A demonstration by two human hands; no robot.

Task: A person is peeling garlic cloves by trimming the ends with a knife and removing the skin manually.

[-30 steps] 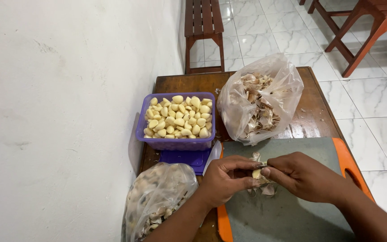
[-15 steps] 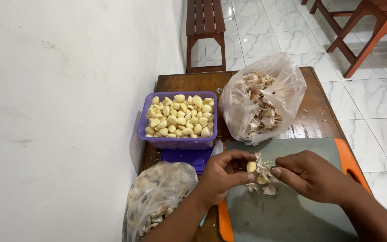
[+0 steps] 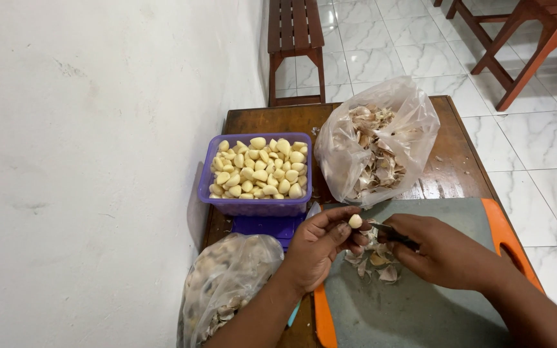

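**Peeled clove lifted clear of the board**

A person's left hand [image 3: 320, 248] pinches a peeled garlic clove [image 3: 355, 221] between thumb and fingertips, holding it just above the upper left corner of a grey cutting board [image 3: 420, 303] with orange ends. Half a second ago the clove sat lower, close against the heap of skins; now it is raised and turned toward 12 o'clock, a little apart from the other hand. The right hand [image 3: 443, 251] is clenched around a small dark-handled knife [image 3: 391, 232], whose blade points to 9 o'clock at the clove. A second ago both hands were pressed together over the clove; they have since drawn apart. Loose papery skins [image 3: 372, 261] lie on the board between the hands, at 6 o'clock from the clove.

At 10 o'clock from the hands, a purple basket [image 3: 256, 206] brims with peeled cloves, unchanged. At 12 o'clock a clear plastic bag [image 3: 381, 142] holds garlic skins. At 8 o'clock, beside the left forearm, a second plastic bag [image 3: 227, 283] holds garlic. All rest on a dark wooden table [image 3: 452, 167] pushed against a white wall [image 3: 98, 161].
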